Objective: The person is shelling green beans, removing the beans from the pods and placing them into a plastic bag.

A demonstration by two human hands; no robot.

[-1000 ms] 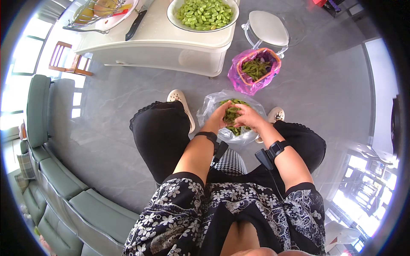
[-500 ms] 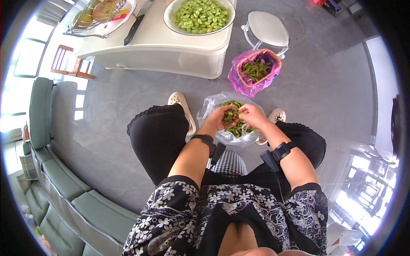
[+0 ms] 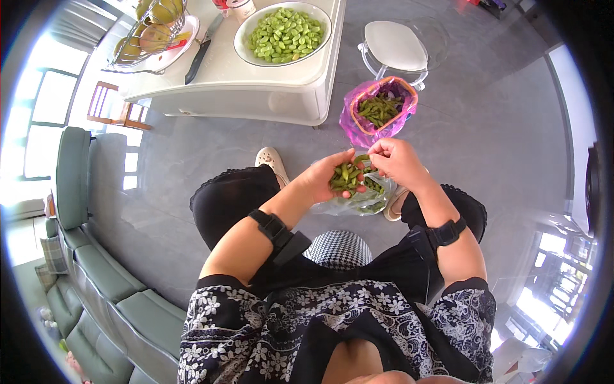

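My left hand (image 3: 322,178) cups a handful of green edamame pods (image 3: 345,178), fingers curled beneath them. Close by on its right, my right hand (image 3: 398,160) pinches the end of a single pod (image 3: 362,158) over that handful. Both hands are above a clear plastic bag (image 3: 334,206) on the floor between my feet, with more pods inside; my hands cover part of it. Farther off stands a bin lined with a pink-purple bag (image 3: 350,123), orange at the rim, containing darker green pods or hulls (image 3: 382,110). Shelled green beans (image 3: 286,37) fill a white bowl (image 3: 238,48) on the table.
A cream table (image 3: 256,80) at the far left bears a black-handled knife (image 3: 198,62), a wire fruit basket (image 3: 137,38) and a can (image 3: 241,9). A white-seated stool (image 3: 395,46) stands behind the bin. Along the left runs a green sofa (image 3: 109,272). A checked stool (image 3: 338,249) is beneath me.
Both hands have risen from down in the clear bag, the left bringing up a handful of pods. My right hand has moved slightly right and now pinches one pod. The view has shifted a little.
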